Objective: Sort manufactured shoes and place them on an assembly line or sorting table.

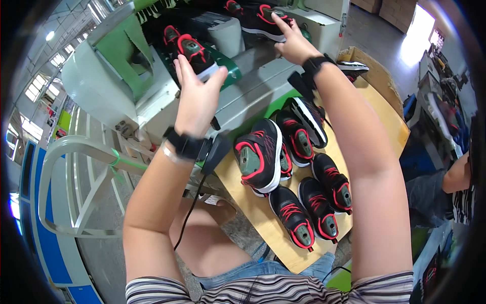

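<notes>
My left hand is raised to the conveyor belt and grips the heel of a black shoe with red trim lying on it. Further along the belt, my right hand reaches up and takes hold of a second black and red shoe. Both wrists wear black bands. Below my arms, several more black and red shoes lie packed together on a tan wooden table, each with a grey last inside.
A grey-green machine housing frames the conveyor. A grey metal cart frame stands on the left. A cardboard box sits at the table's far end. Another person sits at the right edge. A black cable hangs from my left wrist.
</notes>
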Available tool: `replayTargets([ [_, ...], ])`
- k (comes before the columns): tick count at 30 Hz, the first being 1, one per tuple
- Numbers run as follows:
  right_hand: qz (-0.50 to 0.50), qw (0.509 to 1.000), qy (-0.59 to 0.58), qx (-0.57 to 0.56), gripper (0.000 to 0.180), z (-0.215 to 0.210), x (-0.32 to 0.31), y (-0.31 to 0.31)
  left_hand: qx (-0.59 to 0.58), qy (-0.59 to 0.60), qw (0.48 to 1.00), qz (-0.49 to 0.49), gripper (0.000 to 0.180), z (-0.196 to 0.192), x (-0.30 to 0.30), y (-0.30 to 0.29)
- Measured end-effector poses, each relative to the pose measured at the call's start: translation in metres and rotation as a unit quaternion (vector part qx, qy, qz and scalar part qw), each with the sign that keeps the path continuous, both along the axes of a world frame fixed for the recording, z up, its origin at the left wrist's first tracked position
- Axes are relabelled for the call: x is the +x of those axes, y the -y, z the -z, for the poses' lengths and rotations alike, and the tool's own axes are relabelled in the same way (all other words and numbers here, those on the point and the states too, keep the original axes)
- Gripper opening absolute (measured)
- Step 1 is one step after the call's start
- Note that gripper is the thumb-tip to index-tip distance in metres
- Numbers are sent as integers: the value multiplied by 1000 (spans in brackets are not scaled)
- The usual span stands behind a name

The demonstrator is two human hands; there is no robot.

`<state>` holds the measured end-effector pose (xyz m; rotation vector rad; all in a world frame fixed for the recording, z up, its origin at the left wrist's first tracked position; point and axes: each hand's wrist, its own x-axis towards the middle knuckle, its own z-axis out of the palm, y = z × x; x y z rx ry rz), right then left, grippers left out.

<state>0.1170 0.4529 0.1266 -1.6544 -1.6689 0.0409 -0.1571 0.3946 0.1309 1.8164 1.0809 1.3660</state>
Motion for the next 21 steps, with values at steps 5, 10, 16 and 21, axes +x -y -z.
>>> replayTargets([
  [5, -207, 957, -102, -176, 40, 14, 6, 206, 49, -60, 995, 69, 99, 0, -22, 76],
  [10, -51, 959, -205, -191, 34, 75, 65, 392, 16, -89, 988, 122, 92, -24, 20, 83],
  [16, 64, 910, -381, -152, 52, 148, 58, 481, -161, -120, 958, 206, 96, -16, 147, 75],
  [21, 80, 914, -394, -57, 58, 160, 13, 457, -143, -427, 873, 188, 89, 40, 231, 44],
])
